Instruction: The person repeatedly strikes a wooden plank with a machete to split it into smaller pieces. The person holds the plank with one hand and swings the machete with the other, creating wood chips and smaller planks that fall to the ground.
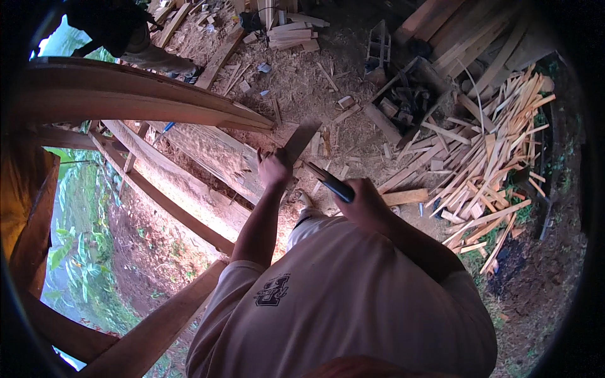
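My left hand is closed around a short flat piece of wood, which tilts up and away to the right, its far end blurred. Close by on the right, my right hand grips a dark-handled tool. A narrow brownish part of this tool points toward the wood, with a small gap showing between them. I cannot make out the tool's exact kind. Beneath and left of my left hand lies a long rough timber.
A big beam juts in from the left above wooden rails. At the right spreads a heap of split sticks, beside a box of dark scraps. Wood shavings cover the ground. Another person's leg shows at the upper left.
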The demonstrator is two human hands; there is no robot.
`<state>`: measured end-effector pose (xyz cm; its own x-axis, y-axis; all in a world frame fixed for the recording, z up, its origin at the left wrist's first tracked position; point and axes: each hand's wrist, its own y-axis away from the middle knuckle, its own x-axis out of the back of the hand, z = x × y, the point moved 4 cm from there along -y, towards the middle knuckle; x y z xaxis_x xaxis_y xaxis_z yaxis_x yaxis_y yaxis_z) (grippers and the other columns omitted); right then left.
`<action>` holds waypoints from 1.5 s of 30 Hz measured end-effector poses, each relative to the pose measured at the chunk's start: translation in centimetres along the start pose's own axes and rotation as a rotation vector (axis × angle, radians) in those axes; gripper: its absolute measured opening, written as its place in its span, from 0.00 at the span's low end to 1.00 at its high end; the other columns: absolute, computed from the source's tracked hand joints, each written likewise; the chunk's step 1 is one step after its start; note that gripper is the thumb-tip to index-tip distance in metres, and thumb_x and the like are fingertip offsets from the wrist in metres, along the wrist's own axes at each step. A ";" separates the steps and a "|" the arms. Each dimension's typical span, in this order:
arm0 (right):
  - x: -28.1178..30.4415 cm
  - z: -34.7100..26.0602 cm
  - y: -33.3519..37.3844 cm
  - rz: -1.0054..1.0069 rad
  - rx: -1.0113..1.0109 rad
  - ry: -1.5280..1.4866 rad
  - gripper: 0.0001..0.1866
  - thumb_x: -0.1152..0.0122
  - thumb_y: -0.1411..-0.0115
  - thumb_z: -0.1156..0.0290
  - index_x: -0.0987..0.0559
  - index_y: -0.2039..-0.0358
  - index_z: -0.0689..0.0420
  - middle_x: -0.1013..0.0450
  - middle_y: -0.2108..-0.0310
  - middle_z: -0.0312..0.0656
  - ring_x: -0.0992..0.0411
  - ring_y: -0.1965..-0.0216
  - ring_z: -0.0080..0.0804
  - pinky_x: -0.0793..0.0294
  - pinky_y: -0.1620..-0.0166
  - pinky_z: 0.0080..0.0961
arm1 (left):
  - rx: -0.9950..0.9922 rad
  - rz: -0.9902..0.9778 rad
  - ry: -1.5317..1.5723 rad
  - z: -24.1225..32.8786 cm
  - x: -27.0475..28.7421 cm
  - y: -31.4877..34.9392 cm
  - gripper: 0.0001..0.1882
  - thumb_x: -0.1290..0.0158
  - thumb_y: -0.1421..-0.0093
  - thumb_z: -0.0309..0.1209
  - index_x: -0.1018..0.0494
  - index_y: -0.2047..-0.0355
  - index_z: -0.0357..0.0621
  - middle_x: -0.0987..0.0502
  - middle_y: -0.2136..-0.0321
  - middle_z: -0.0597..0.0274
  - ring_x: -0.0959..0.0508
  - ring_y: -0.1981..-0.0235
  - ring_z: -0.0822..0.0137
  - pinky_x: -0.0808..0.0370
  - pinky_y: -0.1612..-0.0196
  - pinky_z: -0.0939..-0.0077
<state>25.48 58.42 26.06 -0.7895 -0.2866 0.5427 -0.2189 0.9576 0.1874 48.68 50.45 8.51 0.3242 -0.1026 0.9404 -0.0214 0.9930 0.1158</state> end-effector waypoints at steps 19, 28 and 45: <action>4.2 -4.1 2.4 -0.044 -0.087 0.051 0.11 0.32 0.43 0.69 0.20 0.70 0.65 0.25 0.78 0.54 0.22 0.73 0.52 0.27 0.66 0.43 | -0.008 0.084 -0.036 -1.3 -1.3 0.2 0.16 0.57 0.34 0.37 0.19 0.67 0.47 0.16 0.69 0.47 0.16 0.56 0.51 0.46 0.26 0.50; 0.9 0.2 1.1 -0.073 -0.108 -0.050 0.12 0.33 0.42 0.68 0.19 0.72 0.65 0.23 0.78 0.56 0.20 0.73 0.49 0.26 0.68 0.40 | 0.062 0.017 0.016 -1.3 -1.5 -0.1 0.19 0.59 0.33 0.38 0.17 0.63 0.45 0.16 0.69 0.43 0.16 0.57 0.48 0.50 0.24 0.54; -2.2 0.6 -2.2 -0.061 0.020 -0.085 0.12 0.31 0.43 0.67 0.20 0.73 0.65 0.24 0.79 0.56 0.21 0.73 0.56 0.25 0.69 0.44 | -0.022 0.090 -0.006 -1.8 -2.0 -0.3 0.19 0.59 0.34 0.37 0.19 0.68 0.46 0.17 0.72 0.44 0.16 0.59 0.48 0.49 0.25 0.51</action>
<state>27.36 56.94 23.95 -0.8198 -0.3417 0.4595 -0.2789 0.9391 0.2008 49.72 50.47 6.01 0.3161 -0.0130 0.9486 -0.0292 0.9993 0.0235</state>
